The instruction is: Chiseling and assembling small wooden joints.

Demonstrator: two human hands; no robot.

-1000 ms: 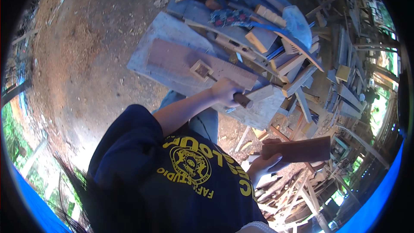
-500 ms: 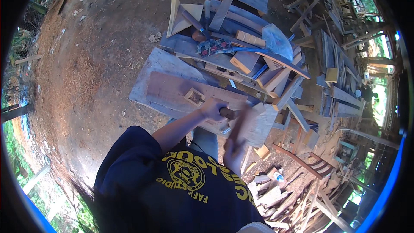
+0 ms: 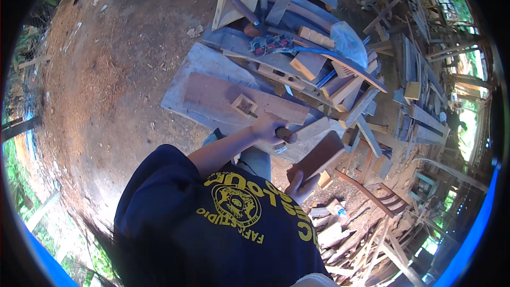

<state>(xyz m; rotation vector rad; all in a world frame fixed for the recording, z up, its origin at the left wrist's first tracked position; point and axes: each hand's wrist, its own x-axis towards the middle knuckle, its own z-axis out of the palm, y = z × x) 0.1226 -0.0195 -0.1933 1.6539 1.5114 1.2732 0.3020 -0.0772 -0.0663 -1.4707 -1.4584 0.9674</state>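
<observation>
My left hand (image 3: 267, 127) is closed around a chisel (image 3: 287, 135) with a brown wooden handle. The blade end points at a small pale wooden square (image 3: 244, 105) with a darker recess. This square lies on a flat reddish-brown board (image 3: 210, 91), which rests on the grey wooden bench top (image 3: 183, 74). Lower right, my right hand (image 3: 299, 185) grips a thick brown wooden block (image 3: 320, 154) by its near end. The block is tilted up and apart from the chisel handle. A lighter wood piece (image 3: 314, 127) lies on the bench beyond the block.
Behind the bench, a cluttered plank table (image 3: 241, 48) carries offcuts, a clear plastic bag (image 3: 348, 45), a patterned cloth (image 3: 271, 44) and a dark-handled tool (image 3: 244, 10). Scrap wood (image 3: 340, 239) and a slatted chair part (image 3: 390, 202) lie at the right. Dirt floor (image 3: 122, 64) spreads left.
The wooden block in my right hand was blurred close to the chisel handle; now it is sharp and farther right, apart from the handle. My left hand keeps its grip. The view has shifted slightly.
</observation>
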